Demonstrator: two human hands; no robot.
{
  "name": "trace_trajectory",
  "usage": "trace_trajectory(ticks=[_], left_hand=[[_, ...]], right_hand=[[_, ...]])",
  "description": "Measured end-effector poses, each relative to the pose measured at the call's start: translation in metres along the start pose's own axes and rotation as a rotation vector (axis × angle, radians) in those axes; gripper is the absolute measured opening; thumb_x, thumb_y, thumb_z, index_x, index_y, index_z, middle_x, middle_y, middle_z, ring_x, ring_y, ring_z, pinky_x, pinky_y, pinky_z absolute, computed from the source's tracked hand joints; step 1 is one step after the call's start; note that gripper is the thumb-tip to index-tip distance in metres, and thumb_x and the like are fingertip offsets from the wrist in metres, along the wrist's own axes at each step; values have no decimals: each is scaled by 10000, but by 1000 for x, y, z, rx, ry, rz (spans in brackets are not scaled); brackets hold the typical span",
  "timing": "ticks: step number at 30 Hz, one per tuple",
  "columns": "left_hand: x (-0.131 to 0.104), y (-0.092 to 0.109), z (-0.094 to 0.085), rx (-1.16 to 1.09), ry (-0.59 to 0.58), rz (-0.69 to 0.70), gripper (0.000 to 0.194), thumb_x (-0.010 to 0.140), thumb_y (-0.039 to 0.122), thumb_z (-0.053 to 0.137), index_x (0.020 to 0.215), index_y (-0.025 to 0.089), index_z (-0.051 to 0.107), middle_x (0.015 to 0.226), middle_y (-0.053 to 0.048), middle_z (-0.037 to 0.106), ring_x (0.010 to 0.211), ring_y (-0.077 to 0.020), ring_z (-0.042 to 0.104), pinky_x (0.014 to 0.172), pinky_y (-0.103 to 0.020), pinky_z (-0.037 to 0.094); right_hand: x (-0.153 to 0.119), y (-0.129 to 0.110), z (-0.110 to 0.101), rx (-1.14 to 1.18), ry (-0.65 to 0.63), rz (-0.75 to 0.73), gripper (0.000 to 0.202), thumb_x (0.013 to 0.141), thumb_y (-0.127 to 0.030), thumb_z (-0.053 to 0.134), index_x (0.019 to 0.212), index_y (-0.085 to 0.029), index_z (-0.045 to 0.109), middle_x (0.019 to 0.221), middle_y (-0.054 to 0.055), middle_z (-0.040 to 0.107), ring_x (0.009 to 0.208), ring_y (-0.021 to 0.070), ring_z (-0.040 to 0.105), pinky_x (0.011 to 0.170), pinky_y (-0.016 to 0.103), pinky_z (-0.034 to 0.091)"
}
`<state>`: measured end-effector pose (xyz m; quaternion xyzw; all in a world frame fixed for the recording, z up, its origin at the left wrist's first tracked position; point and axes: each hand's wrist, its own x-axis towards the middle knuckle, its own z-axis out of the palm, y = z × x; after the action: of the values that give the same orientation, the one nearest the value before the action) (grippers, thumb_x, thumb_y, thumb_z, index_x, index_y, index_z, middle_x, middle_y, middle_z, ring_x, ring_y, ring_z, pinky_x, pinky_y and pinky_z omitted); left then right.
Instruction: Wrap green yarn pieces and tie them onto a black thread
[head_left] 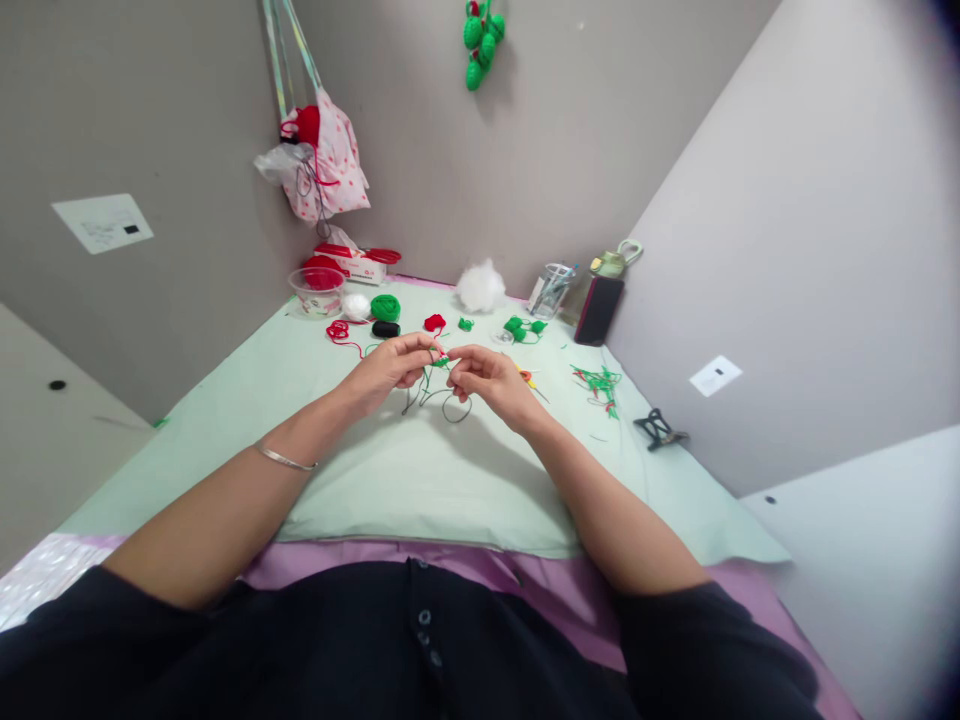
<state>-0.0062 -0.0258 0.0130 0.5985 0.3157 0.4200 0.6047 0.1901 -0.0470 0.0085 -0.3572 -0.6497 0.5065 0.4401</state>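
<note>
My left hand [396,365] is closed in a pinch on a small crocheted piece [442,361] of green, white and red yarn. Close against its right side is my right hand [487,382], thumb and fingers pressed together; what they grip is too small to tell. A dark thread [459,418] dangles in loops below both hands. Just behind lies a little red yarn ball [434,322], with a small green piece [466,325] beside it. Orange-handled scissors [526,377] lie partly hidden past my right hand.
At the back left are a clear plastic tub [317,298], a green yarn ball [385,307] and a black spool [386,329]. White stuffing [481,287] sits at the back middle. A phone [600,311] leans at the right, near green yarn scraps [598,386] and a black stand [658,430].
</note>
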Motion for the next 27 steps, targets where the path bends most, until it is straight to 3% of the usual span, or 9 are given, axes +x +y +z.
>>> trace_trajectory(ticks=[6, 9, 14, 18, 21, 25, 27], left_hand=[[3, -7, 5, 12, 38, 1, 296, 707, 318, 766, 878, 174, 572, 601, 75, 423, 470, -49, 296, 458, -219, 182], [3, -10, 8, 13, 30, -18, 318, 705, 316, 770, 869, 176, 536, 586, 81, 428, 455, -44, 296, 450, -211, 177], [2, -11, 8, 77, 0, -26, 339, 711, 330, 773, 836, 179, 497, 647, 61, 486, 480, -41, 336, 452, -201, 176], [4, -15, 6, 161, -110, -56, 300, 725, 350, 754, 837, 162, 550, 709, 22, 553, 534, -59, 395, 468, -196, 212], [5, -18, 6, 181, -186, -80, 274, 707, 327, 752, 842, 152, 590, 759, -3, 601, 534, -61, 404, 468, -199, 232], [4, -19, 7, 199, -262, -133, 266, 687, 306, 763, 800, 161, 570, 733, 1, 599, 536, -66, 419, 473, -195, 259], [3, -17, 5, 174, -297, -158, 266, 709, 306, 748, 842, 170, 562, 754, -5, 598, 546, -70, 417, 466, -194, 242]], right_hand=[[0, 0, 4, 11, 22, -39, 349, 729, -259, 714, 1054, -174, 619, 689, -29, 645, 552, 99, 573, 568, 254, 492], [0, -3, -1, -23, -15, -9, 347, 751, -311, 715, 1060, -170, 645, 732, -1, 673, 619, 127, 628, 631, 285, 526], [0, -6, -7, -186, 57, -67, 232, 788, -379, 692, 886, -171, 722, 877, 41, 701, 744, 129, 616, 722, 283, 506], [-2, -6, -1, -310, 65, -65, 157, 735, -313, 725, 758, -162, 694, 760, 16, 668, 703, 126, 563, 662, 263, 452], [1, -10, -3, -255, 135, -48, 152, 733, -312, 710, 737, -163, 680, 726, 5, 645, 675, 116, 540, 635, 251, 435], [9, -19, -36, 127, 451, -98, 218, 720, -361, 731, 811, -195, 624, 802, 0, 648, 733, 108, 583, 608, 206, 459], [11, -23, -65, 282, 468, -37, 252, 722, -359, 743, 838, -210, 575, 840, 2, 652, 726, 101, 603, 550, 179, 451]])
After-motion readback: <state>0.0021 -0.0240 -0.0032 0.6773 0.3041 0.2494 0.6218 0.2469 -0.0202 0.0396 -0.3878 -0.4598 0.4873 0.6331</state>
